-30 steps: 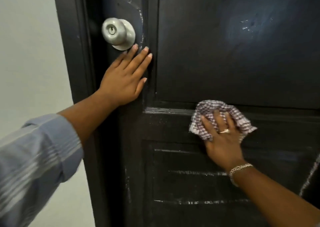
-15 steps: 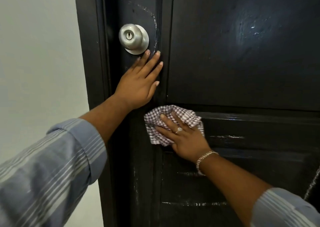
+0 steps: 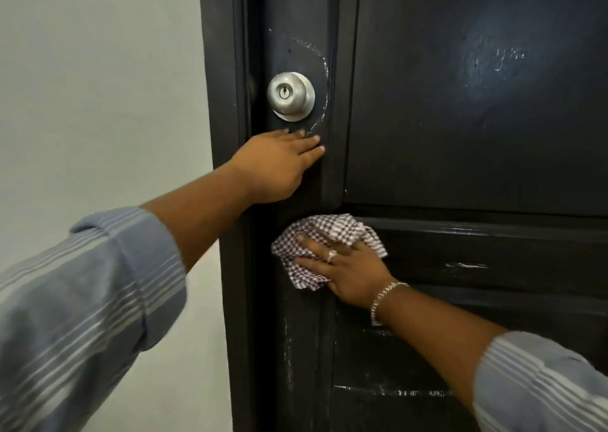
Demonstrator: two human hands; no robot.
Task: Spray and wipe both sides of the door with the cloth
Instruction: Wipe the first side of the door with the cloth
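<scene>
Black panelled door [image 3: 460, 119] filling the right of the head view, pale wall [image 3: 98, 86] to the left. Silver round knob [image 3: 291, 96] near the door's left edge, keyhole facing out, curved wet streak just right of it. Left hand [image 3: 276, 165] flat against the door just below the knob, fingers [image 3: 312, 145] straight and together, holding nothing. Checked cloth [image 3: 329, 231] bunched on the cross rail near the door's left edge, below the left hand. Right hand [image 3: 348, 267] pressing on the cloth, fingers spread and fairly straight over it, ring on one finger, bracelet [image 3: 385, 296] at the wrist. Wet streaks on the rail and lower panel. Striped blue-grey sleeves [image 3: 82, 300] on both arms
</scene>
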